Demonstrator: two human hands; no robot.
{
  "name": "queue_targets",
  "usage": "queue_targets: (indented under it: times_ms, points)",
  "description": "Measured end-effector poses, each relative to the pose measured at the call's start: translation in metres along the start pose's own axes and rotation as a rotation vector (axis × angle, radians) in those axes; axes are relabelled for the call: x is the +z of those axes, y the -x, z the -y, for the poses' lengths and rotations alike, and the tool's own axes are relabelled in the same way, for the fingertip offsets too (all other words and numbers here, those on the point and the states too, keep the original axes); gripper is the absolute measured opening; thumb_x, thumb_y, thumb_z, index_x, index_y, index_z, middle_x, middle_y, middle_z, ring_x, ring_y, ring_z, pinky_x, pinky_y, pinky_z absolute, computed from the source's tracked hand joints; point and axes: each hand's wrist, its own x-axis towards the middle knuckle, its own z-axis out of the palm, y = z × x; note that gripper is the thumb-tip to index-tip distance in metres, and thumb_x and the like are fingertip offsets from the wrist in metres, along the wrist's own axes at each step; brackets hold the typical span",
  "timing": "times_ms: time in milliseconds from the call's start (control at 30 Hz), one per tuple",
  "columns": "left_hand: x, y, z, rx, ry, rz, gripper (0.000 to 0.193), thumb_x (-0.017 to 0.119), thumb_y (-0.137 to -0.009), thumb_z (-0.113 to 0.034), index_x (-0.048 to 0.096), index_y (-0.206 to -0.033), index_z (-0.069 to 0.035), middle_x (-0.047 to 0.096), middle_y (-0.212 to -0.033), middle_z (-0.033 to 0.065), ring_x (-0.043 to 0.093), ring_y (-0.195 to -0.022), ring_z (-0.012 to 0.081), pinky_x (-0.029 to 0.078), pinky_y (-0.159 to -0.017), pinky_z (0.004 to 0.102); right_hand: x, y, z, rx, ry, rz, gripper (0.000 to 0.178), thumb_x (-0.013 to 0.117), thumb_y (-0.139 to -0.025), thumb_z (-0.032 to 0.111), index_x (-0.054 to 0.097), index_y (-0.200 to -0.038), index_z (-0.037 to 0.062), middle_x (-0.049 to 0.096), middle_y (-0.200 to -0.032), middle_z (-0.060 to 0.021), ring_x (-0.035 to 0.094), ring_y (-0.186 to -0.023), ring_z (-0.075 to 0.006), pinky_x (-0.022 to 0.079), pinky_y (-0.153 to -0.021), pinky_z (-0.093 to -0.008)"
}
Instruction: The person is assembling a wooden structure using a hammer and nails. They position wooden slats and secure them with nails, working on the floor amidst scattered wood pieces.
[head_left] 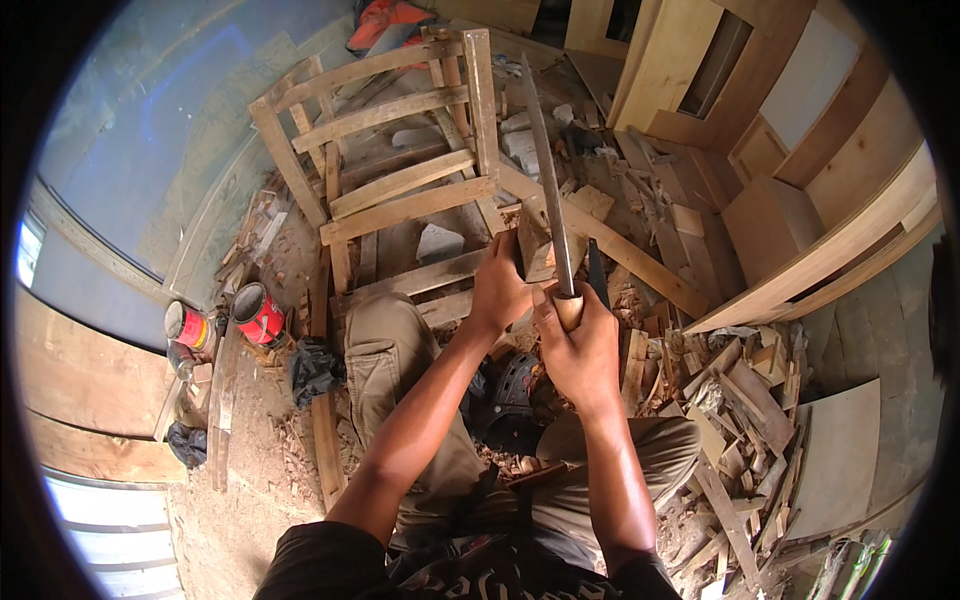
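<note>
My right hand (578, 345) is closed round the wooden handle of a long, narrow metal-bladed tool (550, 180). Its blade points away from me and tapers to a tip; whether it has teeth cannot be seen. Just left of it, my left hand (497, 285) grips a short wood block (537, 245) from its left side, its fingers partly hidden. The blade passes along the right side of the block in this view. A dark, narrow blade-like piece (597, 268) shows just beyond my right hand, its kind unclear.
A wooden frame with slats (400, 145) stands ahead. Two red cans (258, 315) sit at left near a black plastic bag (317, 372). A plank (630, 255) slants ahead right. Wood scraps (745, 400) pile up at right, below a large wooden cabinet frame (820, 250).
</note>
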Motion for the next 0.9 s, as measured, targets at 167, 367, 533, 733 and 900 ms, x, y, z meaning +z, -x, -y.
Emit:
queue_targets:
  times_ms: [167, 367, 533, 733, 900]
  points:
    - [-0.0005, -0.0007, -0.0003, 0.043, -0.024, 0.003, 0.075, 0.089, -0.069, -0.037, 0.056, -0.123, 0.004, 0.062, -0.115, 0.0264, 0.060, -0.108, 0.0471, 0.052, -0.090, 0.0495, -0.0007, -0.0001, -0.0030, -0.019, 0.014, -0.005, 0.029, 0.069, -0.095, 0.023, 0.066, -0.100, -0.0050, 0.068, -0.068, -0.0193, 0.073, -0.065, -0.0283, 0.054, -0.062, -0.0381]
    - [-0.0014, -0.0003, -0.0036, 0.023, -0.016, 0.000, 0.075, 0.090, -0.069, -0.035, 0.056, -0.123, 0.004, 0.062, -0.115, 0.0258, 0.060, -0.109, 0.0462, 0.052, -0.090, 0.0494, -0.0004, 0.0007, -0.0034, -0.013, -0.013, -0.010, 0.027, 0.070, -0.095, 0.022, 0.066, -0.101, -0.0049, 0.068, -0.068, -0.0186, 0.073, -0.064, -0.0251, 0.053, -0.061, -0.0364]
    - [0.0000, -0.0004, 0.0005, 0.015, -0.037, 0.014, 0.078, 0.091, -0.067, -0.034, 0.055, -0.125, 0.003, 0.060, -0.119, 0.0249, 0.060, -0.111, 0.0456, 0.051, -0.092, 0.0488, 0.0005, -0.0001, -0.0058, -0.019, -0.016, -0.011, 0.028, 0.070, -0.096, 0.023, 0.065, -0.100, -0.0040, 0.066, -0.066, -0.0146, 0.068, -0.061, -0.0209, 0.051, -0.059, -0.0350]
    - [-0.0025, -0.0010, 0.0004, 0.000, -0.004, 0.033, 0.079, 0.091, -0.067, -0.034, 0.055, -0.127, 0.002, 0.061, -0.120, 0.0248, 0.059, -0.112, 0.0451, 0.050, -0.094, 0.0487, 0.0018, 0.0008, -0.0065, -0.034, -0.012, -0.026, 0.029, 0.070, -0.097, 0.026, 0.065, -0.098, -0.0020, 0.063, -0.064, -0.0080, 0.060, -0.059, -0.0136, 0.048, -0.058, -0.0330]
    - [-0.0012, -0.0004, -0.0043, 0.009, -0.004, 0.018, 0.080, 0.091, -0.067, -0.034, 0.055, -0.128, 0.002, 0.061, -0.120, 0.0254, 0.060, -0.112, 0.0453, 0.051, -0.093, 0.0487, 0.0011, 0.0010, -0.0067, -0.026, -0.018, -0.025, 0.029, 0.070, -0.097, 0.026, 0.065, -0.097, -0.0023, 0.062, -0.064, -0.0073, 0.059, -0.059, -0.0124, 0.047, -0.058, -0.0322]
